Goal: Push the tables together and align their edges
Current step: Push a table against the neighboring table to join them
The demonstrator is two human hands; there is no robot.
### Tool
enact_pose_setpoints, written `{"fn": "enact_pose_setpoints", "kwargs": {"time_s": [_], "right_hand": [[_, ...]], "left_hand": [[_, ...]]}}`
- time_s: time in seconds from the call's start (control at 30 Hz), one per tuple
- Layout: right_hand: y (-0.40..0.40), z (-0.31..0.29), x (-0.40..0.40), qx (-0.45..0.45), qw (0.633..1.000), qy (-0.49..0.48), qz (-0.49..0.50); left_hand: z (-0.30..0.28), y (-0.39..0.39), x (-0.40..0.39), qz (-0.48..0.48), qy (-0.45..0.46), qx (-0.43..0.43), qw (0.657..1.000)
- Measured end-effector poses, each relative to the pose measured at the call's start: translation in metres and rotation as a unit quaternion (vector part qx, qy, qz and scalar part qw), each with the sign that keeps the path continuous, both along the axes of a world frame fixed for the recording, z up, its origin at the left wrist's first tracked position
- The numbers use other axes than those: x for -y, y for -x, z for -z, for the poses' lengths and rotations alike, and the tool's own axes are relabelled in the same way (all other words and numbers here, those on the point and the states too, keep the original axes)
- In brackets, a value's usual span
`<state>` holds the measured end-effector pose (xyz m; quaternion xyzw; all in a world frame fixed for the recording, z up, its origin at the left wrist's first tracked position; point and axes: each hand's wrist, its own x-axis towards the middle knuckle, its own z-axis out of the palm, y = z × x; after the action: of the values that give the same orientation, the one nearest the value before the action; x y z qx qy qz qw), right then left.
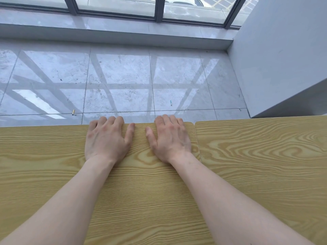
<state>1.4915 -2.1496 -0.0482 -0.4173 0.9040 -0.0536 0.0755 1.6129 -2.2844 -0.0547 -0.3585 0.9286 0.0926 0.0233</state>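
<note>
Two light wood-grain tables fill the lower half of the head view. The left table (44, 174) lies under both my arms. The right table (265, 165) sits beside it, with a thin seam between them running down from about the far corners. The right table's far edge lies slightly farther away than the left one's. My left hand (106, 138) rests palm down on the left table, fingers curled over its far edge. My right hand (169, 138) grips the same far edge, close to the table's rounded right corner.
Beyond the tables lies a glossy grey tiled floor (123, 76) with a small yellow object (73, 112) and a small teal object (171, 102) on it. A raised sill and window frames run along the back. A white wall (283, 50) stands at right.
</note>
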Motion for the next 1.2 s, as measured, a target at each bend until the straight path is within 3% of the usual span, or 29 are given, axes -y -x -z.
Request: {"fn": "enact_pose_setpoints", "kwargs": {"time_s": [0.4, 0.57, 0.7, 0.9, 1.2], "right_hand": [[0.003, 0.000, 0.001, 0.013, 1.000, -0.008, -0.008], [0.007, 0.001, -0.002, 0.024, 0.999, -0.018, -0.034], [-0.011, -0.012, -0.028, 0.015, 0.999, 0.040, -0.033], [-0.081, -0.033, -0.124, 0.028, 0.996, 0.089, 0.001], [-0.268, -0.022, -0.282, 0.043, 0.996, 0.079, 0.025]], "left_hand": [[0.000, 0.000, 0.001, -0.003, -0.005, 0.012, 1.000], [-0.017, -0.012, -0.014, 0.012, 0.020, -0.054, 0.998], [-0.033, -0.037, -0.055, 0.055, 0.021, -0.075, 0.995], [-0.050, -0.099, -0.131, 0.072, 0.007, -0.079, 0.994], [-0.040, -0.240, -0.272, 0.094, -0.017, -0.071, 0.993]]}}
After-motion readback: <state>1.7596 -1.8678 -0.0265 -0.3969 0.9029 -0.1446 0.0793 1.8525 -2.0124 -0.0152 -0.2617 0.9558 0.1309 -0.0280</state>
